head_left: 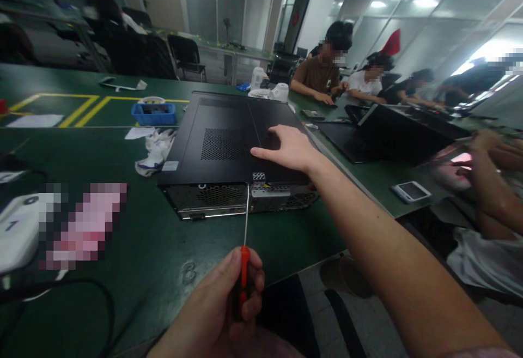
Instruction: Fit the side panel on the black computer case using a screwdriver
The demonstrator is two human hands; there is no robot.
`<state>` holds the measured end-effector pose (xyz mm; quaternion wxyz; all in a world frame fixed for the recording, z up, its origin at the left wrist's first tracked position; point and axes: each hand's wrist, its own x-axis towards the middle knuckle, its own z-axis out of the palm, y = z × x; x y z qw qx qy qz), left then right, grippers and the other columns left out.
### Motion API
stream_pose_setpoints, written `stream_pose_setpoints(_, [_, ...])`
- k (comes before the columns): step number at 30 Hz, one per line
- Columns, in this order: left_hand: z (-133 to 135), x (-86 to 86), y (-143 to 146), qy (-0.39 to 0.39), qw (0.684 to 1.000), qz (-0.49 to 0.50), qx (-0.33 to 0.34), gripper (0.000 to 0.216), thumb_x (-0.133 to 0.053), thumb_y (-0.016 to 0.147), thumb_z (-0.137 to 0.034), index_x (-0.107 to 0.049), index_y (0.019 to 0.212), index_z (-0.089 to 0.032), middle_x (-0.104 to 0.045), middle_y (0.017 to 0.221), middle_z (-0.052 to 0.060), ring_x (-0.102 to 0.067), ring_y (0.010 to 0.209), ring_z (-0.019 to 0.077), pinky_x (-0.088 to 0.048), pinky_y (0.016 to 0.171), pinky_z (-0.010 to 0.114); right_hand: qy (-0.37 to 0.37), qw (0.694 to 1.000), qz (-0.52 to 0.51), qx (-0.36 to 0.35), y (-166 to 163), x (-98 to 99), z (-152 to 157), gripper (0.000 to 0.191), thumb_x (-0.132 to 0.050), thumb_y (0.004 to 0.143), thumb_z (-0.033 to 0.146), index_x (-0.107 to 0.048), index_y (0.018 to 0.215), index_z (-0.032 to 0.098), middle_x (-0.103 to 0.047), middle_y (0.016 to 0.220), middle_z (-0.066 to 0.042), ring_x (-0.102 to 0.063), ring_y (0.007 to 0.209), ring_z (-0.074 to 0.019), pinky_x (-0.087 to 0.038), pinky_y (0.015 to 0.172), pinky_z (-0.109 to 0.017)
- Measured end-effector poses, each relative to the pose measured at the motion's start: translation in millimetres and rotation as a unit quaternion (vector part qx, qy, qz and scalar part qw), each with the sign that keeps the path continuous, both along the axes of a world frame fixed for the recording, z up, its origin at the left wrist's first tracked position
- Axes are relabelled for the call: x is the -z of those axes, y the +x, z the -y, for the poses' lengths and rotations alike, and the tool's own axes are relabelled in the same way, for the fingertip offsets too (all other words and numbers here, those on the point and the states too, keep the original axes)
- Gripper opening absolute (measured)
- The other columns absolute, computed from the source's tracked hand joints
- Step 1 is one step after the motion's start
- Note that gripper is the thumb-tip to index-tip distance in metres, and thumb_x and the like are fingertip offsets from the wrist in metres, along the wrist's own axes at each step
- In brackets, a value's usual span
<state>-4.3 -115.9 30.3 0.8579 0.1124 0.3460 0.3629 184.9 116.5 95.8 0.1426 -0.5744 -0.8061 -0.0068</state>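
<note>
A black computer case (229,113) lies on its side on the green table, its rear panel facing me. My left hand (232,292) is closed around the red and black handle of a screwdriver (245,227). The long metal shaft points away from me, and its tip meets the upper rear edge of the case near the middle. Resting on the top panel, right of the perforated vent, is my right hand (290,148), fingers spread, thumb pointing left. A small patterned label (259,176) sits on the case edge just above the screwdriver tip.
White gloves (155,151) and a blue bin (153,113) lie left of the case. A blurred pink object (87,224) and a white device (22,227) are nearer left, beside a black cable (102,287). Rightward are another case (408,129), a phone (411,191) and people working.
</note>
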Motion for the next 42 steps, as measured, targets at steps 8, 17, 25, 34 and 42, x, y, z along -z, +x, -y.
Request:
stream_pose_setpoints(8, [1.5, 2.4, 0.6, -0.002, 1.0, 0.002, -0.02, 0.03, -0.06, 0.094, -0.049, -0.054, 0.094, -0.019, -0.058, 0.085, -0.001, -0.041, 0.056, 0.0025, -0.018, 0.048, 0.016, -0.001, 1.0, 0.003, 0.0, 0.5, 0.7, -0.8, 0.104, -0.051, 0.07, 0.094, -0.06, 0.14, 0.017, -0.058, 0.145, -0.015, -0.05, 0.135, -0.0405, -0.039, 0.113, -0.06])
stream_pose_setpoints(17, [-0.1, 2.6, -0.1, -0.009, 1.0, -0.011, -0.022, 0.031, -0.06, 0.094, -0.051, -0.057, 0.102, -0.021, -0.057, 0.087, -0.001, -0.041, 0.057, 0.0032, -0.018, 0.047, 0.016, -0.006, 1.0, 0.0, 0.001, 0.9, 0.6, -1.6, 0.099, -0.053, 0.07, 0.092, -0.06, 0.139, 0.021, -0.058, 0.144, -0.015, -0.049, 0.135, -0.0407, -0.037, 0.113, -0.061])
stream_pose_setpoints(25, [0.3, 4.2, 1.6, 0.0, 1.0, 0.012, -0.016, 0.031, -0.057, 0.095, -0.051, -0.058, 0.096, -0.02, -0.056, 0.085, -0.001, -0.044, 0.058, 0.0046, -0.022, 0.046, 0.016, -0.01, 1.0, -0.002, 0.004, -0.1, -0.4, -0.1, 0.099, -0.054, 0.071, 0.091, -0.06, 0.139, 0.02, -0.058, 0.144, -0.015, -0.049, 0.136, -0.0399, -0.036, 0.114, -0.061])
stream_pose_setpoints(34, [1.7, 6.7, 0.5, 0.006, 1.0, 0.005, -0.026, 0.032, -0.062, 0.092, -0.05, -0.054, 0.095, -0.02, -0.058, 0.087, -0.001, -0.04, 0.056, 0.0023, -0.018, 0.046, 0.015, -0.004, 1.0, 0.0, 0.002, 0.5, 0.1, -0.6, 0.101, -0.053, 0.07, 0.092, -0.06, 0.138, 0.017, -0.059, 0.143, -0.016, -0.052, 0.133, -0.0394, -0.04, 0.113, -0.059])
stream_pose_setpoints(42, [0.5, 4.9, 0.5, 0.003, 1.0, 0.018, -0.013, 0.033, -0.053, 0.097, -0.052, -0.06, 0.1, -0.02, -0.056, 0.083, -0.001, -0.04, 0.053, 0.0025, -0.018, 0.044, 0.015, -0.002, 1.0, -0.002, 0.004, 0.3, 0.7, -0.6, 0.103, -0.052, 0.07, 0.093, -0.06, 0.139, 0.016, -0.059, 0.144, -0.016, -0.051, 0.134, -0.0395, -0.038, 0.113, -0.059])
